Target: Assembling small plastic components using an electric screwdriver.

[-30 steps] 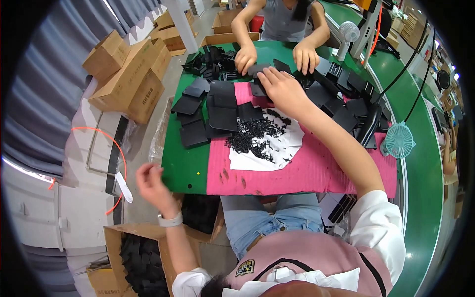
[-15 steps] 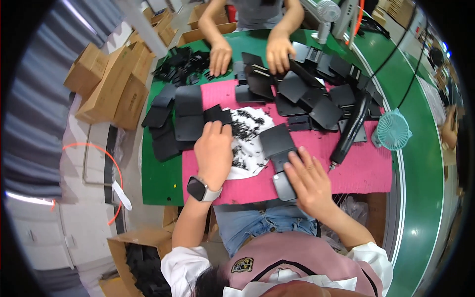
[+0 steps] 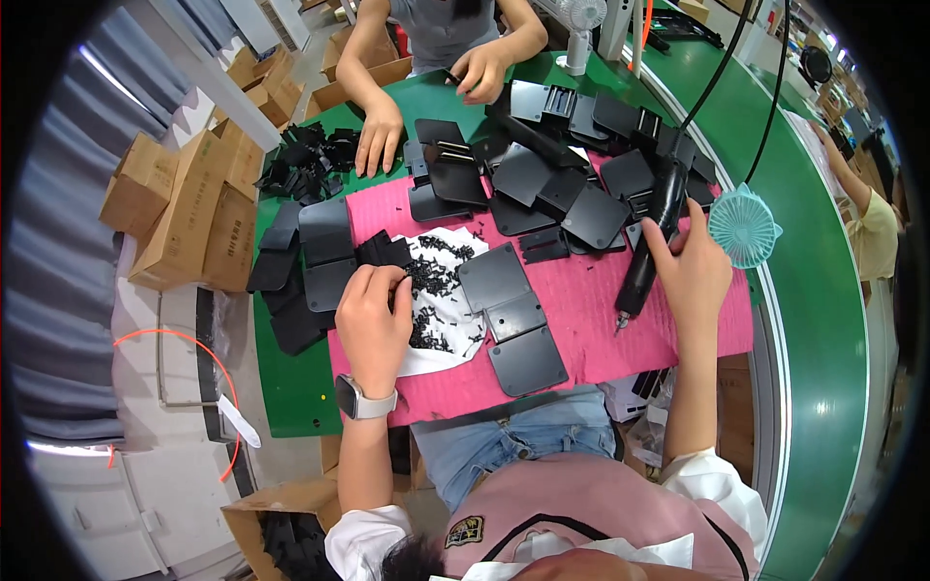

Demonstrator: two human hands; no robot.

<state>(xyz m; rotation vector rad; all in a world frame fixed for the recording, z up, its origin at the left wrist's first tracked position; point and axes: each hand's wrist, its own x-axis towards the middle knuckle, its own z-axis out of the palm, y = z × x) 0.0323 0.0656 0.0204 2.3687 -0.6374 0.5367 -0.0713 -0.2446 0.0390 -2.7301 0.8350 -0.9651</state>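
My left hand [image 3: 373, 324], wearing a watch, is closed in a pinch at the left edge of a white cloth [image 3: 441, 358]; whatever its fingertips hold is too small to make out. Many small black screws [image 3: 433, 281] are strewn over the cloth. My right hand [image 3: 696, 276] has thumb and forefinger apart, astride a black electric screwdriver [image 3: 644, 271] that lies slanted on the pink mat, its tip toward me. Between my hands rests a hinged black plate assembly [image 3: 528, 360] of two panels joined by a narrower middle piece, with neither hand on it.
Black plates [image 3: 325, 232] lie stacked at the left, and more plates [image 3: 557, 184] are heaped at the back right. Across the green table, a co-worker's hands [image 3: 480, 73] handle small black parts. A turquoise fan [image 3: 744, 228] stands at right; cables rise from the screwdriver. Cartons [image 3: 189, 213] stand at left.
My right hand has left the plate assembly and moved right to the screwdriver. My left fingers have drawn into a pinch by the screws. The co-worker has lifted one hand with a small black part.
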